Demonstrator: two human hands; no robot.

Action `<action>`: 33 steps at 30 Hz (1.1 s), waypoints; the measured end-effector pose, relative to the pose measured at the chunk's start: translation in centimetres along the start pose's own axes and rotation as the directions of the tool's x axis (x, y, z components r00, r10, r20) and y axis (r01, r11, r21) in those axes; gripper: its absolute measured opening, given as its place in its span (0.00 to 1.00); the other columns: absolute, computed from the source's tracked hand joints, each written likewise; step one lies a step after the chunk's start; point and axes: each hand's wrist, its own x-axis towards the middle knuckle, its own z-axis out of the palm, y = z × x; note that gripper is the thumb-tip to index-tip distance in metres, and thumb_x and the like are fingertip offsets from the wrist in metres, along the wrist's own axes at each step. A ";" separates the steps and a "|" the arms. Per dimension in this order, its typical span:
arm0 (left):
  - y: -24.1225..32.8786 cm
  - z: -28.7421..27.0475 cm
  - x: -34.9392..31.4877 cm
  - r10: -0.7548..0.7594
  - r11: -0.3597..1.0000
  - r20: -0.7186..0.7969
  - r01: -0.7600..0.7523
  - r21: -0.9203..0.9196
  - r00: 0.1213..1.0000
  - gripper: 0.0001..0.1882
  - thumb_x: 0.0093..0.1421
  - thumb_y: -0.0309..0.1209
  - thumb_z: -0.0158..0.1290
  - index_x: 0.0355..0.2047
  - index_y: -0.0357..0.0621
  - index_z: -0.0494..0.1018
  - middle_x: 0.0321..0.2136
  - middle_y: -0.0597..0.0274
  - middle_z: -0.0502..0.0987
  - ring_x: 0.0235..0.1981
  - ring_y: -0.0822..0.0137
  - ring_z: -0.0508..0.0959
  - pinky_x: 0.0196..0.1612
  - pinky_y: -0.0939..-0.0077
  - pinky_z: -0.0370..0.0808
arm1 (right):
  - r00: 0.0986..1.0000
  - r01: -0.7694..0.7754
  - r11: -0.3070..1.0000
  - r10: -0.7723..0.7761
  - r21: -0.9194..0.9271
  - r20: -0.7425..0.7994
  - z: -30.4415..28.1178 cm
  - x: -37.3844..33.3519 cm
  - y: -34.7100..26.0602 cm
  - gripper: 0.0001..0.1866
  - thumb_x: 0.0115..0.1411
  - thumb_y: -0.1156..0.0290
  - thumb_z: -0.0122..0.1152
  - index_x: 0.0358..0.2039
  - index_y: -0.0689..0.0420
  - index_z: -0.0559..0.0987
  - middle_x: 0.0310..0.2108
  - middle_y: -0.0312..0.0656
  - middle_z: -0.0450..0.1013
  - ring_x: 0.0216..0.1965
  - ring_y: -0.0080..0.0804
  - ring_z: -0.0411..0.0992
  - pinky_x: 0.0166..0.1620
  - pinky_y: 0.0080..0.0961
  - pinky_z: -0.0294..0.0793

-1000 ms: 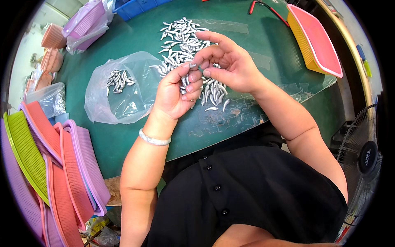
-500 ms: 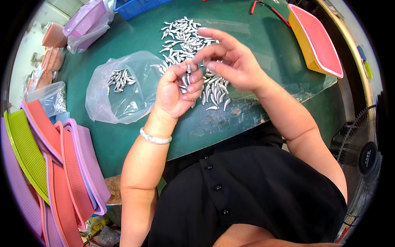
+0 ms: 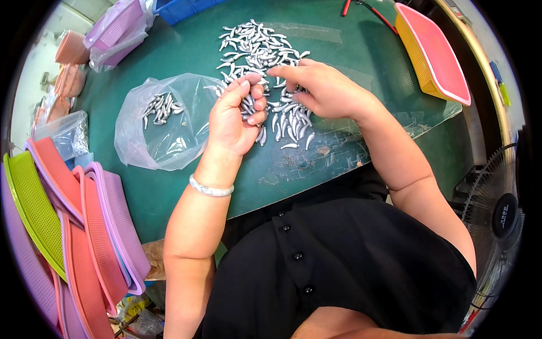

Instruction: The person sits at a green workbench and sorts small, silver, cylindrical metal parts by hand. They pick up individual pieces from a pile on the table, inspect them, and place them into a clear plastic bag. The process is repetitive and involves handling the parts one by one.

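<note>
Small curved silver pieces, each like a tiny fish or pepper, lie in a loose pile [image 3: 293, 121] on the green tabletop. My left hand [image 3: 232, 125], a pale bangle [image 3: 211, 187] on its wrist, is curled around several of these silver pieces [image 3: 248, 104], partly hidden by the fingers. Over the pile's right side is my right hand [image 3: 330, 90], its index finger reaching left and its thumb apart from it. No piece shows between those fingers. Left of my hands, a clear plastic bag [image 3: 179, 144] lies with its mouth spread and a small heap of silver pieces [image 3: 161, 108] inside.
Perforated plastic baskets in purple, pink and green [image 3: 37, 206] are stacked at the left. A pink-and-yellow basket [image 3: 435, 56] stands far right, beside red-handled pliers [image 3: 379, 17]. A blue crate [image 3: 180, 8] and a bagged purple basket [image 3: 116, 31] sit at the back. A fan [image 3: 504, 214] is at right.
My right hand has moved down onto the pile, away from my left fingertips. The left fingers have curled closer, and the piece held up at their tips no longer shows there.
</note>
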 end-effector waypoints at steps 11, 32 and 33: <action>-0.1 0.3 0.0 0.027 0.995 -0.058 -0.021 0.099 0.998 0.07 0.55 0.23 0.46 0.35 0.38 0.68 0.20 0.66 0.67 0.19 0.75 0.66 0.14 0.88 0.58 | 0.997 0.011 0.997 -0.016 0.079 0.069 -1.1 -0.6 0.4 0.31 0.41 0.86 0.52 0.50 0.55 0.66 0.28 0.40 0.71 0.34 0.38 0.66 0.39 0.32 0.67; -1.8 2.0 -0.9 0.283 0.654 0.079 -0.253 0.713 0.956 0.09 0.50 0.23 0.55 0.34 0.36 0.72 0.19 0.74 0.68 0.19 0.85 0.63 0.22 0.92 0.60 | 0.970 0.117 0.680 0.079 0.724 -0.231 -0.1 0.1 -1.2 0.31 0.46 0.86 0.54 0.53 0.55 0.63 0.27 0.34 0.71 0.30 0.18 0.66 0.35 0.16 0.65; -1.8 2.1 -0.9 0.268 0.675 0.073 -0.241 0.697 0.961 0.09 0.51 0.23 0.54 0.34 0.37 0.72 0.20 0.73 0.68 0.18 0.84 0.63 0.20 0.91 0.59 | 0.969 0.126 0.677 0.074 0.725 -0.237 0.0 0.1 -1.2 0.31 0.46 0.86 0.54 0.53 0.56 0.63 0.27 0.34 0.70 0.30 0.18 0.66 0.35 0.16 0.64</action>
